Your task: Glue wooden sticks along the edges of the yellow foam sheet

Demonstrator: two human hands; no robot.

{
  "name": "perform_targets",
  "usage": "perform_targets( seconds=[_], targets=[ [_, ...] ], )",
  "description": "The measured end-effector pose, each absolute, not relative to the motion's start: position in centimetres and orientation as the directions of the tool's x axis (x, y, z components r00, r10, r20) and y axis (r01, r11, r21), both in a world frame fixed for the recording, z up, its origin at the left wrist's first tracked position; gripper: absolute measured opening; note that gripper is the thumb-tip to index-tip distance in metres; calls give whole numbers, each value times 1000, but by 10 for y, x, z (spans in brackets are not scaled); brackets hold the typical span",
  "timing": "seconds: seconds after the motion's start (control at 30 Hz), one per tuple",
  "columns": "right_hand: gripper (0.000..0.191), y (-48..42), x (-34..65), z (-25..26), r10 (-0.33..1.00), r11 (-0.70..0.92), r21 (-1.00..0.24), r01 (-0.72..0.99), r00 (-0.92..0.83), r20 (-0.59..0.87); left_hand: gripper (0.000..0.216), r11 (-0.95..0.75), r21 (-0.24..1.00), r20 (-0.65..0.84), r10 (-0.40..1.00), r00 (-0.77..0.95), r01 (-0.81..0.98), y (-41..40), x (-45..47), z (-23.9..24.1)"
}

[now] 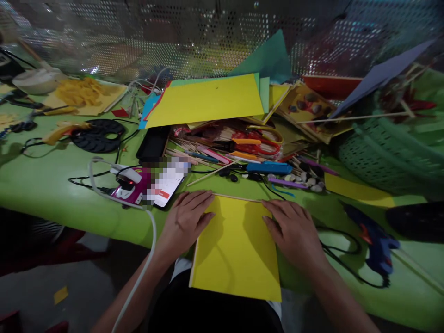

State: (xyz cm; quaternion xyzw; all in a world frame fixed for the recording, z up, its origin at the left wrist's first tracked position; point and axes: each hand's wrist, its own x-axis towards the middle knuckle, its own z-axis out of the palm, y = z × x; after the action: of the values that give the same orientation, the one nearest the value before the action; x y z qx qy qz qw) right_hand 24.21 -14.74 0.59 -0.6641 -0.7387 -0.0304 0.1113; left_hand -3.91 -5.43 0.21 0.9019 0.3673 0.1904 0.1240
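Note:
A yellow sheet of paper (237, 249) lies at the near edge of the green table (52, 189), overhanging towards my lap. A thin wooden stick (239, 198) lies along its far edge. My left hand (187, 219) rests flat on the sheet's left far corner, fingers stretched out towards the stick. My right hand (293, 231) lies flat on the sheet's right far corner, fingers spread. Neither hand holds anything.
A phone (166, 182) and charger cables lie left of my hands. Behind are a pile of sticks, scissors (258, 147), pens, pebbles and coloured sheets (208, 99). A blue glue gun (374, 238) lies right, a green basket (388, 152) far right, a black disc (99, 135) left.

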Motion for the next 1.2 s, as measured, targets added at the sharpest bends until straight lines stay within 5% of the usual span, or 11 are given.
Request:
perform_targets(
  seconds=[0.37, 0.63, 0.93, 1.2],
  targets=[
    [46, -154, 254, -2, 932, 125, -276, 953, -17, 363, 42, -621, 415, 352, 783, 512, 665, -58, -43, 4],
    [34, -159, 252, 13, 879, 98, -396, 913, 108, 465, 37, -643, 406, 298, 765, 571, 649, -55, -40, 1],
    [30, -159, 257, 10, 866, 80, -460, 884, 167, 472, 44, -649, 306, 247, 761, 600, 697, -49, -37, 1],
    [29, -158, 257, 8, 860, 91, -492, 866, 180, 477, 28, -739, 194, 280, 673, 685, 646, -35, -21, 16]
  ],
)
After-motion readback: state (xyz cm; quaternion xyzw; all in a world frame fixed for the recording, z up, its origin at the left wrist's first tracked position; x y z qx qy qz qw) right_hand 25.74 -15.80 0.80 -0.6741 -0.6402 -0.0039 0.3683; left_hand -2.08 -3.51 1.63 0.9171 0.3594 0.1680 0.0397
